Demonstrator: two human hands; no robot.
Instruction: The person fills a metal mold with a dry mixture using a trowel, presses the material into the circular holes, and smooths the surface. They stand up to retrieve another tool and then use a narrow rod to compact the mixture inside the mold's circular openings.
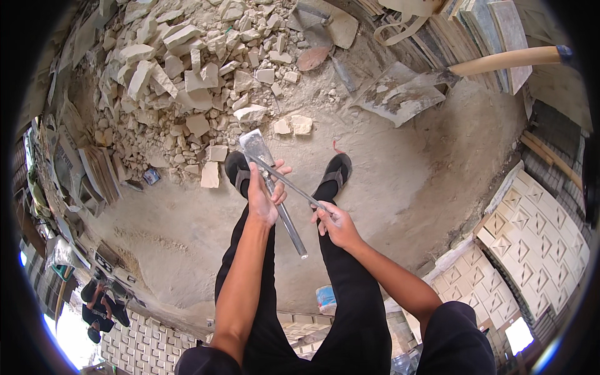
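My left hand (264, 199) is closed around a metal tool with a flat, broad blade (257, 147) and a grey tubular handle (292, 230). The blade points away from me, and the handle's end slants down toward my right leg. Between the fingertips of my right hand (337, 226) is one end of a thin dark metal rod (289, 181), perhaps a file. This rod crosses over the tool, its far end close to the base of the blade and my left thumb. Whether the two metal pieces touch, I cannot tell.
Beyond my feet lies a heap of broken pale stone (187, 81). A shovel (406, 94) with a wooden handle rests at the far right. Patterned pale tiles (537, 231) stand at the right; a small blue-and-white tub (325, 296) is by my leg. Another person (103, 309) is at the lower left.
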